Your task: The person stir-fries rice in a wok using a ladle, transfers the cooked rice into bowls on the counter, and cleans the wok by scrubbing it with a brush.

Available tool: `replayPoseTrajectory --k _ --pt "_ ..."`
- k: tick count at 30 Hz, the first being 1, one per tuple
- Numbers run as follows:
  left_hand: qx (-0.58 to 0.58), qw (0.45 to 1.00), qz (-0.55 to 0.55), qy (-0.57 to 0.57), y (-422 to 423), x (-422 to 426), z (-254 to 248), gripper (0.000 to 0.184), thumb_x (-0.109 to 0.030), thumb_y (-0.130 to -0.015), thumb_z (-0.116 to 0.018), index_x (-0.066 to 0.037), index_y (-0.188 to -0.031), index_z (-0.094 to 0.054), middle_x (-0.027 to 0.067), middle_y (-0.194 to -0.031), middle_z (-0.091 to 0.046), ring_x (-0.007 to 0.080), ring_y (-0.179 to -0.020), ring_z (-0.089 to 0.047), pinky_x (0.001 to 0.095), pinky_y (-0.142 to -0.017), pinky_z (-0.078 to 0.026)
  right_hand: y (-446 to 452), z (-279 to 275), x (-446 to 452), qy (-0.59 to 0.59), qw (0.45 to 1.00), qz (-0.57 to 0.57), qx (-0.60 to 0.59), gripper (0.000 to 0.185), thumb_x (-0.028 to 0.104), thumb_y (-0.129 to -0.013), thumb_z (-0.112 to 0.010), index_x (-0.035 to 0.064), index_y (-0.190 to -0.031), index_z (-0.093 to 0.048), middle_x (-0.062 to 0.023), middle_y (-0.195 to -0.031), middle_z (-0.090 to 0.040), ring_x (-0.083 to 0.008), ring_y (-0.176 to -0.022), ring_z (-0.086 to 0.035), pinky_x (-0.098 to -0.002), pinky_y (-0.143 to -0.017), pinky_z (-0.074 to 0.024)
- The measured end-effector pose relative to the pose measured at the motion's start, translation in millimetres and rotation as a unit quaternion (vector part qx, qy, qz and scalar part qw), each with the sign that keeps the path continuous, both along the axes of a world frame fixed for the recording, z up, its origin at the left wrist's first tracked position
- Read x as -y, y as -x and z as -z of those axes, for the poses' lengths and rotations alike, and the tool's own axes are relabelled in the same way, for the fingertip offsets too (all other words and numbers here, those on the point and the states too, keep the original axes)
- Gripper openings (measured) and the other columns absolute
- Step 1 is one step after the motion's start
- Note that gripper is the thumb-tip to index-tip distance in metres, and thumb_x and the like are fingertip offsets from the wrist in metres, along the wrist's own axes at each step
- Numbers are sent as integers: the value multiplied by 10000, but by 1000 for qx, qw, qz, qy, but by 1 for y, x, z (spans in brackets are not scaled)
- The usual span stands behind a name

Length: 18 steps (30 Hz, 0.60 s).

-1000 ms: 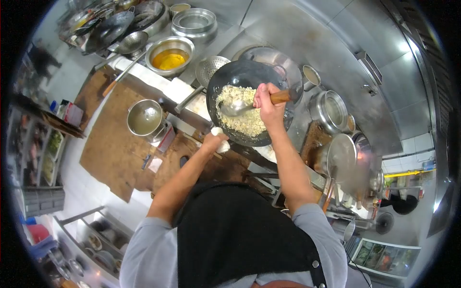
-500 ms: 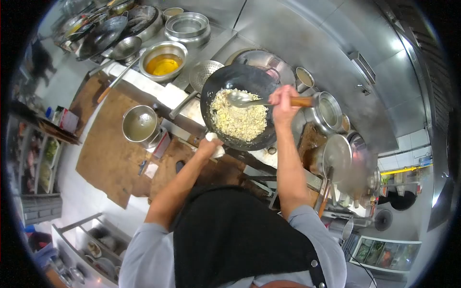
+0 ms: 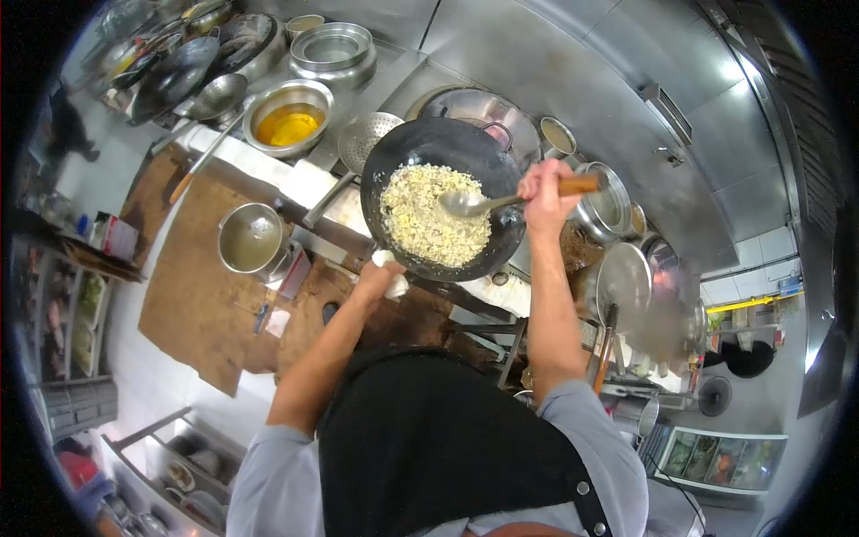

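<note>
A black wok [image 3: 420, 143] sits before me, tilted a little toward my body. In it lies a mound of pale yellow and white fried rice [image 3: 420, 224]. My right hand [image 3: 548, 199] is closed round the wooden handle of a metal ladle [image 3: 463, 204], whose bowl rests against the right part of the rice. At the wok's near left rim, my left hand [image 3: 371, 282] is closed on a folded white cloth [image 3: 396, 286] pressed to the wok's edge. The part of the wok under the cloth is hidden.
Behind the wok's left side lies a perforated strainer [image 3: 367, 143]. A bowl of yellow oil [image 3: 291, 130] stands further left, and a pot of cloudy liquid [image 3: 252, 242] at near left. Several pots, including a steel one [image 3: 608, 201], and a large round lid [image 3: 624, 279] crowd the right.
The ladle's bowl has moved right and nearer to me across the rice, with my right hand shifting right. My left hand still grips the cloth at the wok's rim.
</note>
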<state>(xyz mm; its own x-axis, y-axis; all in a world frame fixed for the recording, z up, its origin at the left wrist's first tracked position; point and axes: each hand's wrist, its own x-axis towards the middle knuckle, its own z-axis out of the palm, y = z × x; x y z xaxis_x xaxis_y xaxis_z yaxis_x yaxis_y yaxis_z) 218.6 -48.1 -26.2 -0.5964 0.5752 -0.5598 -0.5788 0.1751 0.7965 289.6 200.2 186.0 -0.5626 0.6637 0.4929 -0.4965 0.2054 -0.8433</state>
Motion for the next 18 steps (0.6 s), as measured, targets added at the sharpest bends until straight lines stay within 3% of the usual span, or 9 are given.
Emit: replayPoseTrajectory --k 2,6,10,11,12,14,17,18 --pt "-8 999 -28 -20 -3 -1 3 259 -114 -843 -715 16 -1060 -657 111 -948 -691 220 -817 -662 372 -731 -530 0 31 -22 4 998 10 -65 297 158 -1047 -572 68 -775 -492 -27 -634 -507 -128 -510 -475 -289 -481 -384" --pt "-19 1000 -21 0 -1 -1 11 264 -114 -835 -715 18 -1055 -655 110 -930 -687 221 -810 -659 375 -721 -526 -5 6 -7 -15 999 -26 42 313 194 -1058 -566 70 -786 -474 -28 -639 -494 -131 -550 -486 -307 -546 -424" --pt "-10 1000 -15 10 1 -3 13 263 -110 -830 -710 19 -1052 -652 110 -922 -684 221 -810 -657 375 -712 -521 -1 28 -34 -21 996 -13 -83 269 190 -1060 -544 57 -827 -518 -34 -661 -537 -126 -570 -513 -308 -558 -430" --pt "-26 999 -18 13 3 -2 15 261 -109 -830 -709 18 -1051 -652 111 -920 -683 222 -810 -658 375 -710 -520 5 50 -33 -31 999 42 -12 257 199 -1065 -538 50 -855 -540 -36 -660 -532 -124 -568 -500 -312 -550 -421" --pt "-23 999 -19 13 3 -1 12 254 -107 -833 -704 16 -1049 -652 111 -914 -681 222 -807 -658 375 -708 -520 7 62 -37 -51 998 -21 39 264 194 -1061 -553 47 -841 -546 -39 -664 -537 -123 -573 -498 -315 -550 -417" --pt "-11 1000 -23 12 2 -3 5 240 -102 -839 -694 13 -1046 -651 112 -902 -678 224 -801 -659 374 -705 -520 3 28 -6 -4 991 -117 58 305 185 -1053 -567 47 -782 -541 -35 -654 -550 -118 -571 -499 -313 -541 -412" --pt "-12 1000 -20 19 3 -2 4 211 -88 -845 -683 7 -1031 -651 110 -883 -675 227 -780 -658 377 -694 -521 -6 12 20 -30 990 -118 -65 335 176 -1048 -577 42 -744 -532 -31 -653 -557 -114 -572 -509 -300 -533 -405" --pt "33 999 -30 -3 2 -2 1 202 -86 -847 -681 7 -1024 -651 110 -880 -675 227 -773 -656 377 -691 -521 0 26 23 -41 993 -103 -30 331 172 -1049 -574 41 -748 -532 -30 -651 -552 -112 -577 -512 -291 -531 -403"
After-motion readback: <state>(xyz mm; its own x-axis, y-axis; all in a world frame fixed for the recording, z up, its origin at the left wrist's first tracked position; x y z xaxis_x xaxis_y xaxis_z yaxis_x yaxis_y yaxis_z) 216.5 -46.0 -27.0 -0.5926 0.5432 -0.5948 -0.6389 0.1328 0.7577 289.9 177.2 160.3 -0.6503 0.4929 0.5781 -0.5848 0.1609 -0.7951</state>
